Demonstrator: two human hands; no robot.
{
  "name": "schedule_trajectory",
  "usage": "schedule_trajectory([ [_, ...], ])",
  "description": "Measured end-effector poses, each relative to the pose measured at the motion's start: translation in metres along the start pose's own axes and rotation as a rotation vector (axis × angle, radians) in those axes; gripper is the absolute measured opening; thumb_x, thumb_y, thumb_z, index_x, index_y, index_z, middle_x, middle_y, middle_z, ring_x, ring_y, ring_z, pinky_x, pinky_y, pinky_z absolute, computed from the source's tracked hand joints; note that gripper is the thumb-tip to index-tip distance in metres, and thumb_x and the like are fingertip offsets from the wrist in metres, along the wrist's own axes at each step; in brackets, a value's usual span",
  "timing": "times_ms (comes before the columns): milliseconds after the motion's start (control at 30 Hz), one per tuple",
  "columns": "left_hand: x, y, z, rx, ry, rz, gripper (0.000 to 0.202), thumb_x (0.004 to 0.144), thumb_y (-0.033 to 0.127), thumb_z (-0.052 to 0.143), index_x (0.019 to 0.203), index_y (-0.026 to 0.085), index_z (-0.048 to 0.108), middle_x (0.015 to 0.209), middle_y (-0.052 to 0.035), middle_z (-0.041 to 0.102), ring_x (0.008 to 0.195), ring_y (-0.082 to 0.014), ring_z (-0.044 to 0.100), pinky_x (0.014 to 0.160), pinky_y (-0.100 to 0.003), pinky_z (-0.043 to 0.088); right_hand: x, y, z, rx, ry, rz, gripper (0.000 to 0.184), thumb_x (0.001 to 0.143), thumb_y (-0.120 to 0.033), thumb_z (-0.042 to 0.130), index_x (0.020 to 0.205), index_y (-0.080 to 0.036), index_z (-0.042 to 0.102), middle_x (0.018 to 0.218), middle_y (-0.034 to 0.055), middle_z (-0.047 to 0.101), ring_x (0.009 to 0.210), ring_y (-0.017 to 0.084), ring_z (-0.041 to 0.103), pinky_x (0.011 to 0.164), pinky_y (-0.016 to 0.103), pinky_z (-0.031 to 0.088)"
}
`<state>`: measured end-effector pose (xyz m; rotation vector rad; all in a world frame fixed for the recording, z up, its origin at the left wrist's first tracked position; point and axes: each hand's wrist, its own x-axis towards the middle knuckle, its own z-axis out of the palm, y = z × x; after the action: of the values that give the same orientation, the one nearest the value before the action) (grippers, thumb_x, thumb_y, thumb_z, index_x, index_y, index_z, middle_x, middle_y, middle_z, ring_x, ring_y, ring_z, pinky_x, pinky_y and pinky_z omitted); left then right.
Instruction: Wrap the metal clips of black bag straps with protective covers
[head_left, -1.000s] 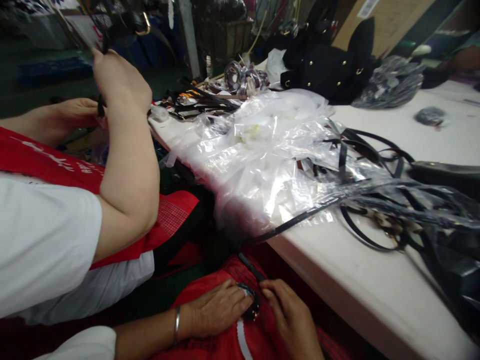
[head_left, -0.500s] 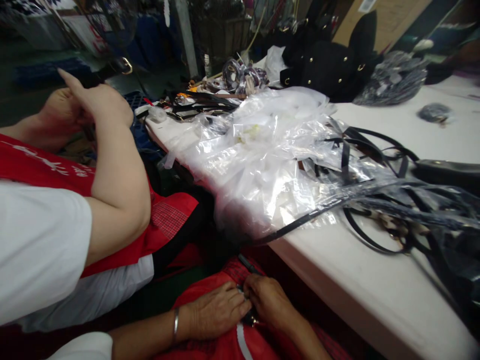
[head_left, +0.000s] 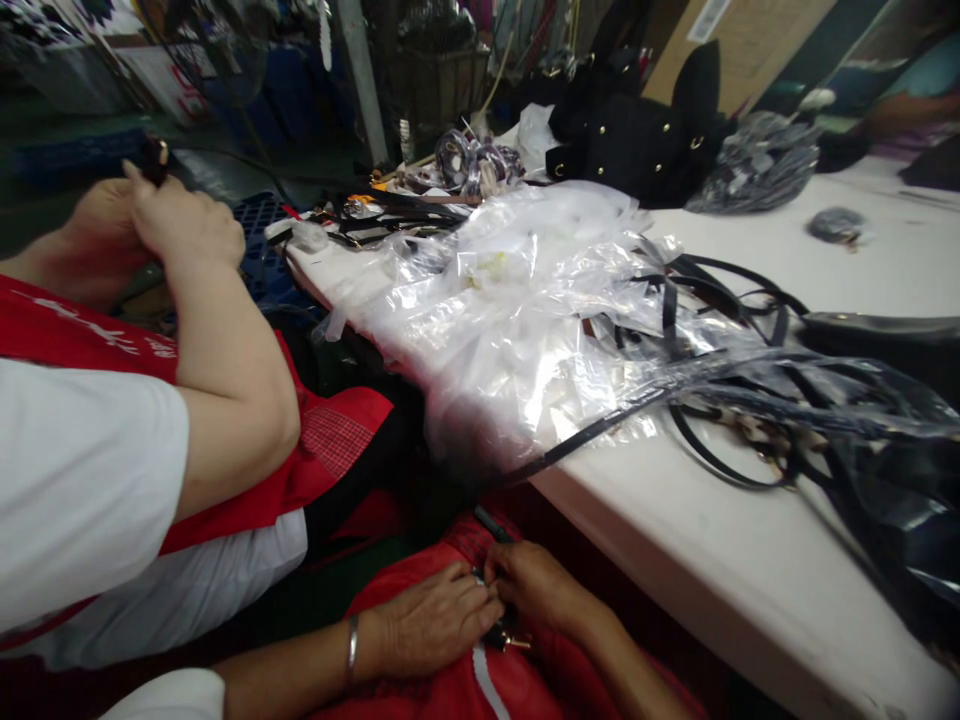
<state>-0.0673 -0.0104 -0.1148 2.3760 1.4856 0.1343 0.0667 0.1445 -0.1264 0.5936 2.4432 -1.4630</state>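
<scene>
My left hand [head_left: 439, 622], with a metal bangle at the wrist, rests on my red-aproned lap with its fingers closed over a black strap [head_left: 491, 524]. Fingertips of my right hand [head_left: 536, 585] pinch the same dark piece from the other side, close against the left fingers. A small gold-coloured metal fitting [head_left: 516, 642] sticks out below the hands. Most of the held part is hidden under my fingers. A pale ribbon [head_left: 487, 680] lies on the red apron just beneath.
At left a co-worker's hands [head_left: 180, 220] hold a dark strap. Clear plastic bags [head_left: 525, 300] lie heaped on the white table [head_left: 637, 520]. Black straps [head_left: 720, 470] lie at right, one hanging over the edge. A black bag [head_left: 622, 150] stands behind.
The co-worker's hands have shifted, and the finger that was raised is now lower. My hands stay nearly in place; the gold fitting shows a little more. The view has shifted slightly right.
</scene>
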Motion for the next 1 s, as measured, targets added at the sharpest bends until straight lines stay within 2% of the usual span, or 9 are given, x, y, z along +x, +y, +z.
schedule_trajectory([
  [100, -0.001, 0.000, -0.002, -0.004, -0.003, -0.011, 0.029, 0.102, 0.017, 0.039, 0.128, 0.013, 0.050, 0.100, -0.0061, 0.064, 0.090, -0.0194, 0.056, 0.091, -0.036, 0.040, 0.002, -0.002, 0.002, -0.035, 0.021, -0.024, 0.027, 0.064, -0.002, 0.054, 0.077, -0.019, 0.070, 0.070, 0.0005, 0.070, 0.061, 0.014, 0.057, 0.055, 0.023, 0.030],
  [300, -0.002, -0.001, 0.000, 0.002, 0.018, 0.001, 0.027, 0.101, 0.015, 0.038, 0.124, 0.014, 0.052, 0.099, -0.0057, 0.063, 0.088, -0.0192, 0.055, 0.092, -0.035, 0.040, 0.001, -0.003, 0.007, -0.099, 0.047, -0.065, 0.025, 0.071, -0.004, 0.050, 0.076, -0.019, 0.069, 0.067, 0.0028, 0.069, 0.057, 0.015, 0.056, 0.052, 0.026, 0.030],
  [467, -0.003, -0.001, 0.008, -0.006, 0.012, 0.009, 0.027, 0.101, 0.016, 0.039, 0.124, 0.015, 0.052, 0.100, -0.0056, 0.063, 0.089, -0.0198, 0.055, 0.091, -0.036, 0.041, 0.006, 0.002, 0.005, -0.173, -0.048, -0.118, 0.015, 0.075, -0.012, 0.054, 0.074, -0.017, 0.068, 0.068, 0.0062, 0.070, 0.058, 0.017, 0.056, 0.053, 0.028, 0.026],
  [633, -0.006, -0.001, 0.014, 0.003, 0.057, 0.028, 0.028, 0.099, 0.015, 0.042, 0.125, 0.013, 0.053, 0.098, -0.0059, 0.063, 0.089, -0.0203, 0.056, 0.093, -0.037, 0.041, 0.006, 0.008, 0.002, -0.183, -0.110, -0.164, 0.010, 0.077, -0.018, 0.056, 0.079, -0.018, 0.066, 0.073, 0.0048, 0.070, 0.063, 0.017, 0.057, 0.056, 0.027, 0.026],
  [767, -0.007, -0.002, 0.014, -0.002, 0.091, 0.016, 0.028, 0.100, 0.016, 0.040, 0.125, 0.014, 0.053, 0.100, -0.0070, 0.063, 0.090, -0.0199, 0.056, 0.092, -0.037, 0.041, 0.003, 0.008, 0.000, -0.140, -0.079, -0.140, 0.008, 0.078, -0.018, 0.054, 0.080, -0.019, 0.062, 0.076, 0.0022, 0.068, 0.066, 0.015, 0.055, 0.058, 0.025, 0.029],
  [1000, -0.006, -0.004, 0.009, -0.017, 0.064, 0.022, 0.029, 0.101, 0.015, 0.036, 0.125, 0.012, 0.052, 0.102, -0.0084, 0.063, 0.092, -0.0217, 0.056, 0.092, -0.038, 0.040, -0.010, -0.004, -0.002, -0.035, 0.003, -0.061, 0.009, 0.081, -0.015, 0.050, 0.083, -0.019, 0.058, 0.078, -0.0001, 0.065, 0.069, 0.013, 0.055, 0.062, 0.023, 0.034],
])
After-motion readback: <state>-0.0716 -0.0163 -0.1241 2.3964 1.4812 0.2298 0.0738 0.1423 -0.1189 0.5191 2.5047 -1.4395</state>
